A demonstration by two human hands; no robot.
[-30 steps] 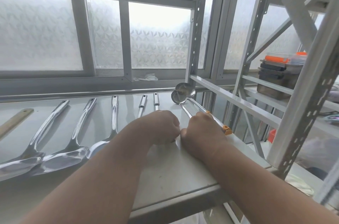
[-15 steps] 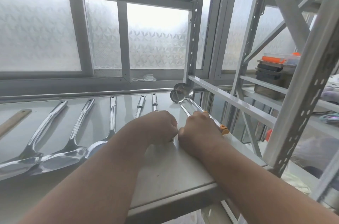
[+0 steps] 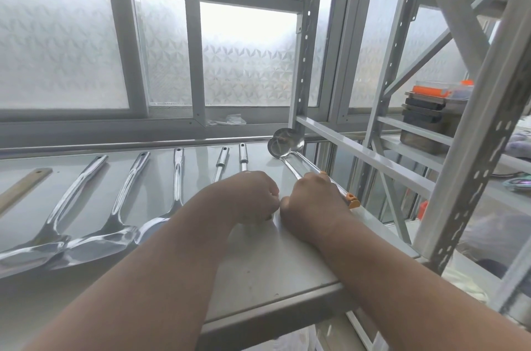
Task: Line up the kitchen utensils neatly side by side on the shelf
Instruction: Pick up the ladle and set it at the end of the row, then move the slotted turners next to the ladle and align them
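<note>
On the steel shelf (image 3: 258, 270), most utensils already lie in a row: three spatulas (image 3: 94, 238) toward the left edge, two steel handles (image 3: 243, 155) mid-shelf. Two ladles (image 3: 290, 146) at the right edge overlap, unaligned. The right hand (image 3: 313, 207) curls around their handles; the left hand (image 3: 253, 195) is fisted, its contents hidden.

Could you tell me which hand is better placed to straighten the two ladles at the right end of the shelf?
The right hand: its grip is on the ladles' handles. The left hand sits over the handles beside them.
</note>
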